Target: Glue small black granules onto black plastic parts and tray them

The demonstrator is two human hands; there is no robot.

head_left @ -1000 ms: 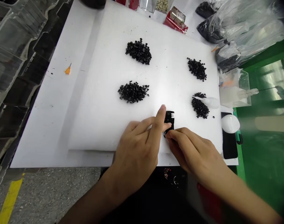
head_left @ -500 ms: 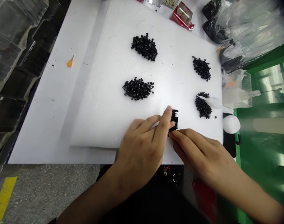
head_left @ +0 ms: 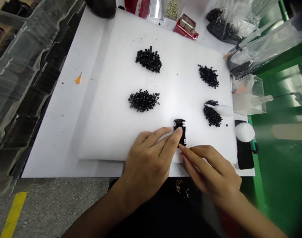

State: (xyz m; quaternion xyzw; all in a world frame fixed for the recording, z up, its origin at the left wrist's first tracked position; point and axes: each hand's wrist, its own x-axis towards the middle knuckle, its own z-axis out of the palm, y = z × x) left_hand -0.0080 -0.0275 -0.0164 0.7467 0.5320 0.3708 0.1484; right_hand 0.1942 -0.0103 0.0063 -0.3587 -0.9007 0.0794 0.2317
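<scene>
A small black ridged plastic piece (head_left: 179, 131) lies on the white foam sheet (head_left: 103, 115), its long side pointing away from me. My left hand (head_left: 148, 162) rests the thumb tip on its upper part. My right hand (head_left: 210, 172) lies to the lower right, fingertips at the piece's lower end. Several heaps of black granules sit on the foam: one far (head_left: 148, 59), one left of centre (head_left: 143, 100), one at far right (head_left: 208, 76), and one at near right (head_left: 211, 114). A white dropper (head_left: 222, 110) lies over the near right heap.
The foam lies on a white board (head_left: 61, 132) with an orange nozzle tip (head_left: 78, 79). Stacked clear trays (head_left: 24, 56) stand left. Plastic bags of black granules (head_left: 227, 29), a clear box (head_left: 248, 96) and a white rubber bulb (head_left: 244, 132) stand right. A red box (head_left: 185, 28) stands behind.
My right hand has drawn back down and to the right, its fingers spreading from the piece. My left thumb has shifted onto the piece's top, and more of the piece shows.
</scene>
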